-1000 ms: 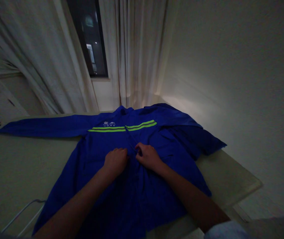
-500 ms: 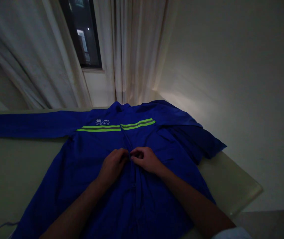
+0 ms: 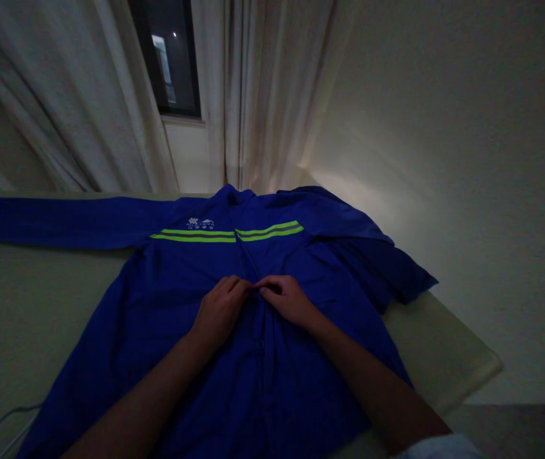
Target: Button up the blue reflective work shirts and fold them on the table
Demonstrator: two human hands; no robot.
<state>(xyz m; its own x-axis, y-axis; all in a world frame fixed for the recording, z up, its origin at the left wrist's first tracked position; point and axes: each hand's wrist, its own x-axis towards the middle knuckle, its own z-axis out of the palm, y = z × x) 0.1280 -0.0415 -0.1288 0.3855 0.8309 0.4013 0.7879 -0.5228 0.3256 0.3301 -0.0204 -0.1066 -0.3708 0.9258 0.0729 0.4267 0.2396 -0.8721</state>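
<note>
A blue work jacket (image 3: 171, 280) lies spread front side up, with a yellow-green reflective stripe (image 3: 193, 236) across its chest and a white logo above it. At the front opening, below the stripe, my left hand (image 3: 222, 309) is closed on the jacket's edge. My right hand (image 3: 289, 299) pinches the same placket from the other side, its fingertips meeting those of the left. Whatever small fastening sits between the fingers is hidden. Lower on the placket a round button (image 3: 260, 344) shows faintly. One sleeve stretches out to the left; the other is folded at the right.
The jacket rests on a pale green padded surface (image 3: 463, 357) whose corner shows at the right. White cables (image 3: 2, 417) lie at the lower left. Behind are long curtains (image 3: 272, 95), a dark window (image 3: 171, 64) and a pale wall (image 3: 444, 159).
Both hands stay at the placket, and their fingertips have come together. The left fingers now lie flatter over the edge. The camera view has shifted slightly.
</note>
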